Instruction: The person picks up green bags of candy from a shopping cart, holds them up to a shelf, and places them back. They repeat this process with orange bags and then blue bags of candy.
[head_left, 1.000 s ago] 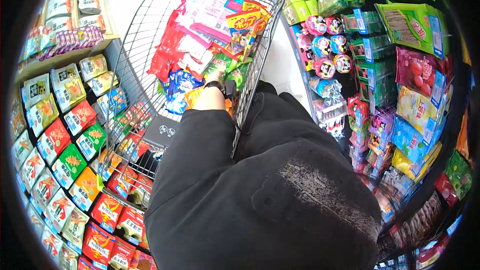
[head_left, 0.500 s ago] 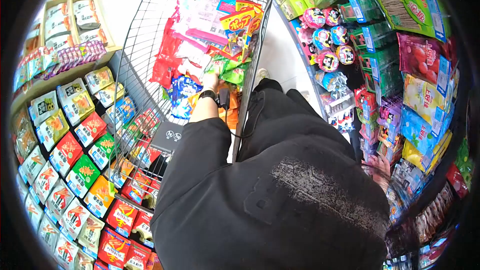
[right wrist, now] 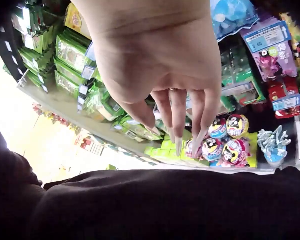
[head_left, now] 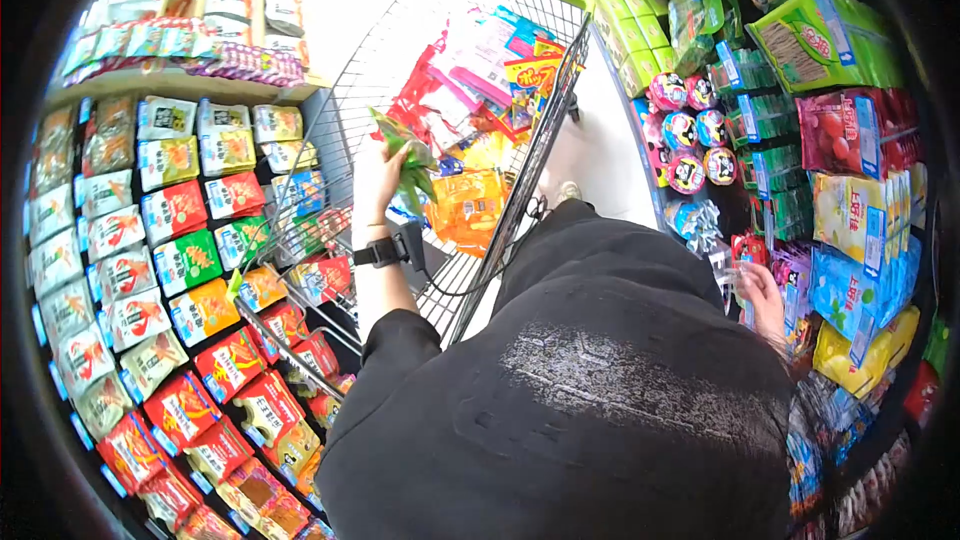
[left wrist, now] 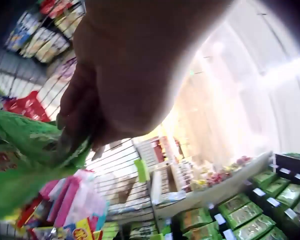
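Observation:
My left hand (head_left: 382,178) grips a green snack bag (head_left: 416,178) above the near end of the shopping cart (head_left: 350,90). In the left wrist view the fingers are curled over the edge of this crinkled green bag (left wrist: 25,160). Below it in the cart lie an orange bag (head_left: 470,202), a yellow candy bag (head_left: 534,76) with Japanese lettering, and pink and red packets. At my right side, near the hanging packs, is my right hand (head_left: 764,298). The right wrist view shows the right hand (right wrist: 160,75) with relaxed, extended fingers and nothing in them.
Shelves of snack bags (head_left: 125,270) line the left side. To the right hang candy packs (head_left: 842,265) with blue price tags, round character-faced candies (head_left: 686,130) and green packages (head_left: 625,25). The cart's wire side stands close by my legs.
My left hand has lifted the green bag from the pile and drawn it left and nearer me, uncovering the orange bag. My right hand has come further into view. The camera view has turned.

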A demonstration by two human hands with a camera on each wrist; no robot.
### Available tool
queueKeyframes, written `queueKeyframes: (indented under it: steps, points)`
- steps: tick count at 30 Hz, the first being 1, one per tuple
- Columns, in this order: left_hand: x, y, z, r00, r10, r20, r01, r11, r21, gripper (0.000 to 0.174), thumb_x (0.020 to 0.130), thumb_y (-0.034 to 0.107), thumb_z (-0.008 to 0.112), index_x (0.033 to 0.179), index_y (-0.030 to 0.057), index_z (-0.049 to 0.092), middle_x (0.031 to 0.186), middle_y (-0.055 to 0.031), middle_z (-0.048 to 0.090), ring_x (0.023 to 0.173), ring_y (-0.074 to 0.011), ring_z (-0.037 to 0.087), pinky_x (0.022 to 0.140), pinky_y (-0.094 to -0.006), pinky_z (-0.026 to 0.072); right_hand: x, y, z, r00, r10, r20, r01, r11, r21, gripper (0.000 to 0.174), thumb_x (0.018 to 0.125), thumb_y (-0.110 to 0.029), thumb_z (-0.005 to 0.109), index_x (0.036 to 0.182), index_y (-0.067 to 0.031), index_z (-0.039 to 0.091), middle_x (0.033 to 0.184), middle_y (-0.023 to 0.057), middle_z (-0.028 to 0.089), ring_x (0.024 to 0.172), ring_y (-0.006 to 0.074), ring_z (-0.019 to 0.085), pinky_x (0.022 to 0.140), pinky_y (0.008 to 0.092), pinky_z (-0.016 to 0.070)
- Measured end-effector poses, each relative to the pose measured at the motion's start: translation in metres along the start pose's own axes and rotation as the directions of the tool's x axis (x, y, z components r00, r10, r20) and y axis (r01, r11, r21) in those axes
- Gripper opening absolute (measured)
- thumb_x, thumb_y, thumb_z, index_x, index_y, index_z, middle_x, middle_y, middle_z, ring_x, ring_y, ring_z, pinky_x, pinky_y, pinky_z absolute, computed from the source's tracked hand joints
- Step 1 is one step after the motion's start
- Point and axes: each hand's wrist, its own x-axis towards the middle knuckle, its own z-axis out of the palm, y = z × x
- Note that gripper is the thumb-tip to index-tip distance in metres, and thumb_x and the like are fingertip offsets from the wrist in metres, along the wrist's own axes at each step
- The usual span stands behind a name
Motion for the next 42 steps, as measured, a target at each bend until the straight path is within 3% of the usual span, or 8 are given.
queueKeyframes:
  steps: [3,8,16,21,25,30,31,42]
  points:
    - [-0.027,0.045,-0.067,0.982,0.124,-0.141,-0.123,0.992,0.011,0.026,0.084,0.029,0.058,0.087,0.0041,0.064,0.073,-0.0186,0.060,0.069,-0.0360,0.058,0.060,-0.0404,0.0437,0.006,-0.025,0.015,0.992,-0.122,0.035,0.123,0.992,-0.018,0.030,0.087,-0.011,0.054,0.116,-0.0013,0.051,0.103,0.0069,0.060,0.094,0.0124,0.056,0.081,0.0240,0.0432]
    - [-0.082,0.149,-0.147,0.934,0.323,-0.150,-0.350,0.911,-0.216,0.017,0.083,0.014,0.061,0.087,-0.0025,0.061,0.059,-0.0098,0.052,0.054,-0.0085,0.039,0.051,-0.0264,0.0360,0.001,-0.088,0.031,0.894,-0.361,0.264,0.423,0.875,-0.236,0.034,0.081,-0.008,0.060,0.115,-0.0032,0.053,0.106,0.0072,0.061,0.100,0.0157,0.057,0.083,0.0272,0.0452]
    - [-0.142,0.355,-0.154,0.264,0.964,-0.023,-0.925,0.247,-0.289,0.014,0.084,0.010,0.061,0.090,-0.0019,0.062,0.068,-0.0044,0.058,0.060,-0.0078,0.047,0.055,-0.0270,0.0385,-0.095,-0.198,0.005,0.216,-0.976,-0.016,0.769,0.181,-0.613,0.087,0.058,-0.021,0.081,0.132,-0.0063,0.037,0.136,0.0159,0.037,0.127,0.0311,0.034,0.104,0.0395,0.0284]
    - [-0.178,0.451,-0.098,0.009,0.916,0.401,-0.505,0.350,-0.789,0.016,0.085,0.014,0.061,0.090,-0.0009,0.063,0.075,0.0002,0.062,0.067,-0.0047,0.052,0.058,-0.0240,0.0404,-0.094,-0.132,-0.064,0.601,-0.688,0.407,0.653,0.716,0.246,0.075,0.058,-0.016,0.082,0.122,-0.0027,0.047,0.114,0.0081,0.058,0.102,0.0202,0.056,0.090,0.0333,0.0427]
    - [-0.221,0.501,-0.030,0.053,0.792,0.608,0.209,0.587,-0.782,0.030,0.087,0.018,0.057,0.110,-0.0017,0.056,0.094,-0.0058,0.064,0.083,-0.0108,0.061,0.075,-0.0247,0.0494,-0.100,-0.041,-0.063,0.743,-0.631,0.223,0.283,0.598,0.750,0.069,0.062,-0.007,0.074,0.124,-0.0026,0.046,0.119,0.0120,0.055,0.105,0.0241,0.055,0.091,0.0372,0.0444]
    - [-0.248,0.505,0.037,0.074,0.747,0.661,0.298,0.616,-0.730,0.049,0.092,0.041,0.044,0.126,0.0050,0.045,0.117,-0.0085,0.057,0.102,-0.0166,0.057,0.088,-0.0291,0.0466,-0.139,0.028,-0.059,0.838,-0.546,0.013,0.215,0.351,0.911,0.061,0.069,-0.009,0.068,0.124,0.0011,0.044,0.118,0.0148,0.055,0.105,0.0271,0.056,0.089,0.0409,0.0466]
    - [-0.232,0.501,0.079,-0.243,0.744,0.622,0.653,0.600,-0.463,0.059,0.089,0.053,0.039,0.126,0.0077,0.047,0.119,-0.0077,0.056,0.101,-0.0188,0.058,0.089,-0.0339,0.0460,-0.148,0.041,-0.060,0.859,-0.510,-0.036,0.221,0.307,0.926,0.060,0.070,-0.009,0.067,0.124,0.0018,0.044,0.118,0.0153,0.055,0.105,0.0272,0.056,0.089,0.0413,0.0470]
    - [-0.303,0.471,0.102,-0.164,0.731,0.662,0.391,0.664,-0.637,0.069,0.074,0.010,0.062,0.134,0.0016,0.030,0.125,-0.0135,0.049,0.112,-0.0253,0.051,0.095,-0.0370,0.0419,-0.227,0.037,-0.048,0.777,-0.293,-0.557,0.628,0.421,0.654,0.046,0.080,-0.011,0.063,0.121,0.0019,0.046,0.114,0.0122,0.056,0.103,0.0207,0.057,0.088,0.0345,0.0471]
